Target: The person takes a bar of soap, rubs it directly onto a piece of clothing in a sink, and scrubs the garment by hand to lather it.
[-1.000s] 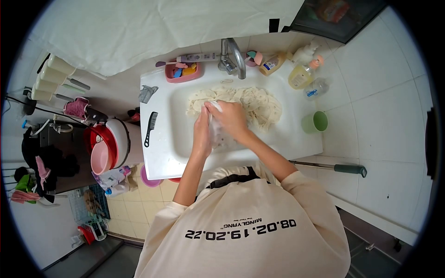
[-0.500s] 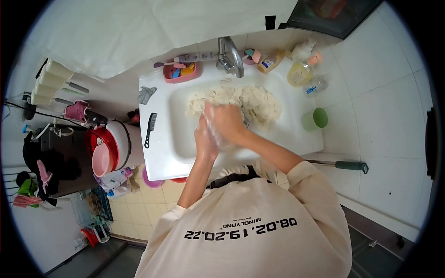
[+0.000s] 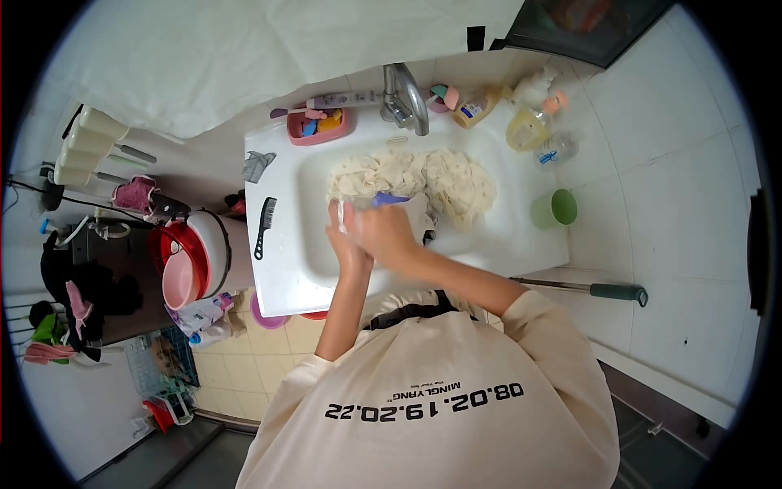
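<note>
Over the front of the white sink (image 3: 521,183), my two hands meet with fingers closed on a wet white cloth (image 3: 419,216). A blue-purple patch and a dark edge show on the part that hangs beside the right hand. My left hand (image 3: 349,243) is upright, with a bit of white showing between its fingers. My right hand (image 3: 384,232) lies across it, slightly blurred by motion. Behind them a heap of cream cloth (image 3: 460,183) is spread over the basin floor. Much of the white cloth is hidden by the hands.
A faucet (image 3: 405,102) stands at the back. On the rim are a pink box (image 3: 314,137), a black comb (image 3: 265,228), a grey cloth (image 3: 258,166), a green cup (image 3: 563,208) and several bottles, including a yellow one (image 3: 528,129). Buckets (image 3: 224,253) stand left.
Both hands have shifted slightly left and closer to the sink's front. The blue-purple patch and more of the white cloth now show beside the right hand. The cream heap lies nearly as before.
</note>
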### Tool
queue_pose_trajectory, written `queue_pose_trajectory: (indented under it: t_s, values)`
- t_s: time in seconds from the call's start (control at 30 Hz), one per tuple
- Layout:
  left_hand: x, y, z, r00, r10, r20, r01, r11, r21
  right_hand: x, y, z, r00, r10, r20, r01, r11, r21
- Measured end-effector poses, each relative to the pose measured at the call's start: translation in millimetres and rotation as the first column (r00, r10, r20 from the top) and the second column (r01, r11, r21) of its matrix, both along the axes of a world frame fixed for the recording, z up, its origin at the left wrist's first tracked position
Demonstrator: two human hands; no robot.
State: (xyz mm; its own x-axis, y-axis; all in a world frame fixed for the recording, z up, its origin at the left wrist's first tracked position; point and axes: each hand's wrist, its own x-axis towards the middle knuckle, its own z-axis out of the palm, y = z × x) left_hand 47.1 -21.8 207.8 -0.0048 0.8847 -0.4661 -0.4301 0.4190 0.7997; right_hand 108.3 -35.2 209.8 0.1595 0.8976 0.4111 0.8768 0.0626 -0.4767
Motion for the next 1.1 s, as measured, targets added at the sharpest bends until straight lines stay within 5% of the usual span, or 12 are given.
queue_pose_trajectory:
  t_s: [0.1,0.23,0.37,0.43,0.5,0.53,0.63,0.77,0.83,0.9,0.93,1.1]
  values:
    - [5.2,-8.8,-3.6,0.984,-0.158,-0.077,0.168,0.972,0.162,15.9,13.5,1.6,0.985,-0.021,-0.173,-0.006,0.987,-0.158]
    - [-10.5,8.6,-4.2,0.99,-0.098,-0.105,0.101,0.995,0.022,-4.3,0.6,4.9,0.998,-0.034,0.059,0.035,0.999,-0.016]
    - [2.3,-9.0,-4.3,0.976,-0.169,-0.136,0.191,0.967,0.17,12.2,7.4,0.2,1.0,-0.003,-0.031,-0.006,0.956,-0.293]
    - [-7.0,-2.8,-0.9,0.95,-0.263,-0.167,0.286,0.949,0.132,11.9,10.0,-5.0,0.991,-0.124,0.048,0.129,0.983,-0.128]
    - [-10.8,4.8,-2.2,0.992,-0.128,-0.002,0.127,0.989,-0.079,-0.3,-5.0,-3.6,0.995,-0.099,-0.031,0.094,0.987,-0.13]
    - [-15.3,6.1,-1.8,0.981,-0.187,0.05,0.191,0.976,-0.102,-3.2,-10.7,-4.0,0.999,-0.045,0.005,0.046,0.995,-0.092]
    - [-3.6,-5.5,-7.9,0.974,-0.211,0.078,0.205,0.976,0.071,7.7,-5.6,-8.3,0.999,-0.037,0.004,0.037,0.997,-0.068]
    - [-12.9,7.1,-1.3,0.966,-0.257,-0.037,0.26,0.963,0.077,-5.5,-9.8,1.9,0.994,-0.063,-0.087,0.055,0.995,-0.085]
    - [-21.1,8.6,-10.2,0.975,-0.217,-0.051,0.212,0.973,-0.093,-8.7,-15.2,4.2,0.995,-0.019,-0.097,0.008,0.994,-0.107]
    - [-12.0,-2.9,-2.8,0.965,-0.248,-0.085,0.247,0.969,-0.031,7.0,-2.0,2.6,0.972,0.008,0.235,0.023,0.991,-0.129]
    - [-10.0,-8.0,2.5,0.954,-0.274,-0.122,0.279,0.96,0.029,5.3,-3.5,7.6,0.972,0.012,0.233,0.02,0.991,-0.132]
    - [-6.7,-5.5,6.5,0.998,0.013,-0.06,-0.016,0.998,-0.057,-8.0,-10.5,5.6,1.0,-0.005,-0.006,0.005,1.0,-0.013]
